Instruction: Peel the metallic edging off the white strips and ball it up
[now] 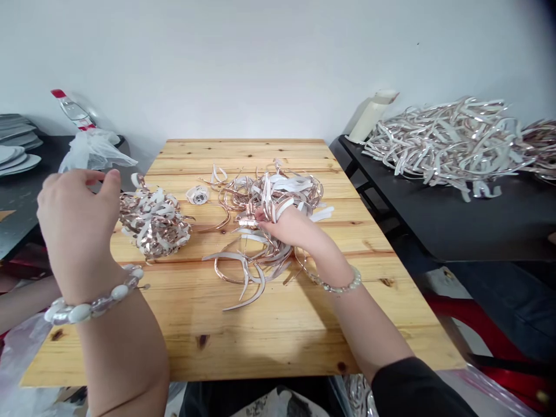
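Note:
My right hand (289, 225) reaches into a loose pile of curved white and rose-gold strips (299, 185) on the wooden table. Its fingers close around some of these strips, which partly cover the fingertips. My left hand (80, 226) is raised at the left, with a gap between thumb and bent index finger; the other fingertips are hidden. Just right of that hand lies a clump of curly rose-gold and white strips (158, 223). A small roll of white tape (198, 195) sits between the clump and the pile.
The wooden table (269, 341) stands against a white wall. On the black table (417, 214) at the right are a large heap of similar strips (456, 142) and a cream cylinder (373, 116). At the left are a bottle (73, 110), clear plastic (95, 150) and stacked white pieces (17, 159).

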A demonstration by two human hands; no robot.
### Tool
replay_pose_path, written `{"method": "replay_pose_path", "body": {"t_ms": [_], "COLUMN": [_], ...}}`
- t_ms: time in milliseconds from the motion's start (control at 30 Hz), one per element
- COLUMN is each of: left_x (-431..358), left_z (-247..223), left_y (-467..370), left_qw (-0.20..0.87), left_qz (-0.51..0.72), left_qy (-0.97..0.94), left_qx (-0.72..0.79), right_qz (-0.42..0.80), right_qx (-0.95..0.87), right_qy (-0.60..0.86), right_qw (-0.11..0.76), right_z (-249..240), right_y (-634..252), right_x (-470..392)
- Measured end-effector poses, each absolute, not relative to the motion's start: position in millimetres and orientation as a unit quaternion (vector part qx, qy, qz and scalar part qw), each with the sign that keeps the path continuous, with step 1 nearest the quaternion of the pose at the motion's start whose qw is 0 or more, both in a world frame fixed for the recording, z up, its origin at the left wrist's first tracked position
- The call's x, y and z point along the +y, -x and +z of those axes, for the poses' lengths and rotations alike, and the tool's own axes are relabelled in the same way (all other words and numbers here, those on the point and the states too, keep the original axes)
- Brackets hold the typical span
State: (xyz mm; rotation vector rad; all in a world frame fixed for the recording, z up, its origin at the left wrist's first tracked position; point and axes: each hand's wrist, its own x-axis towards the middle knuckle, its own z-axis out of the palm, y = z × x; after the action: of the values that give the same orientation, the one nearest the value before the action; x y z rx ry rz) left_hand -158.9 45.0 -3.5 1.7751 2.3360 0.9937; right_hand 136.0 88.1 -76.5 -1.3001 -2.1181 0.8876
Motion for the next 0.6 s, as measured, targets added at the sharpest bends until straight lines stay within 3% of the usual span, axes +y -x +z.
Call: {"method": "replay_pose_path", "body": {"t_ms": [100, 267, 433, 600], "left_x": [41.7, 41.1, 50.4, 56.3], "left_z": [6.5, 10.4, 3.0, -15.2], "left_y": [139.3, 113.8, 85.8, 55.3], "left_qw": [-0.106, -0.039, 0.022, -0.01], "left_qz": [0.329, 0.343, 0.323, 0.28], "left_qy": [-0.564, -0.662, -0.78, -0.856], "left_qx": [0.75, 0.666, 0.535, 0.435], "right_qz": [0.329, 0.355, 0.424, 0.43], "right_qx": [-0.771, -0.746, -0.653, -0.638], "right_qy": [0.484, 0.486, 0.471, 0.47], "right_qw": [0.25, 0.285, 0.414, 0.433], "right_z": [-82.2, -70.3, -43.9, -24.2], "right_y": [-133.0, -136.8, -148.9, -150.6], "right_x": [90.4, 89.8, 79.0, 63.8]}}
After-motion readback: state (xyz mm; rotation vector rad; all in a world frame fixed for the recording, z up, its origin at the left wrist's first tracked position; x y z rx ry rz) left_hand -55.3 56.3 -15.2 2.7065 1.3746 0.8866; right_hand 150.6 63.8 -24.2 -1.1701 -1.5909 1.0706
